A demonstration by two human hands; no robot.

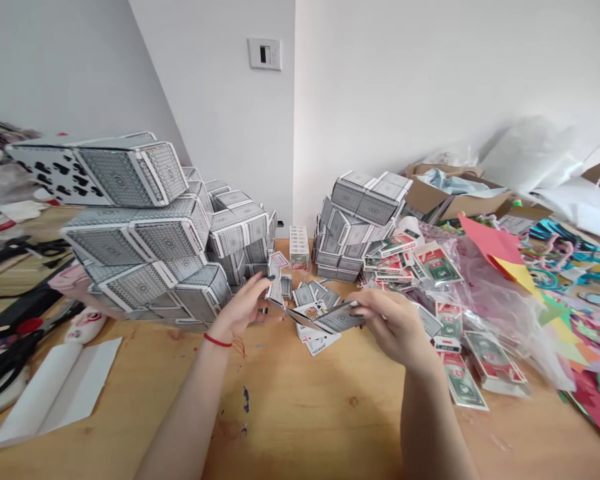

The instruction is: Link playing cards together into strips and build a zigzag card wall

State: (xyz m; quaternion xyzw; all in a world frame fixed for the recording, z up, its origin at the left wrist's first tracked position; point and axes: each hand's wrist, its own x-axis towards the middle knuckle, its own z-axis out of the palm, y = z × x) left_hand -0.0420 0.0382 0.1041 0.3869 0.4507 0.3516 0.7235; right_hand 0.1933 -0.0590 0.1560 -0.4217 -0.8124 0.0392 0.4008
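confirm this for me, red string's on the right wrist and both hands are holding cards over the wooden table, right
No, the red string is on the left wrist, not the right, as the head view shows. The left hand and right hand are holding cards over the wooden table.

Nothing legible, only tiny red corner indices on the playing cards point(324, 343), too blurred to read.

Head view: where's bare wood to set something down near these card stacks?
Bare wood shows on the table between the left hand and right hand, in front of the loose playing cards, and right of the folded white paper. Crowded: the card towers and dollar-printed card packs.
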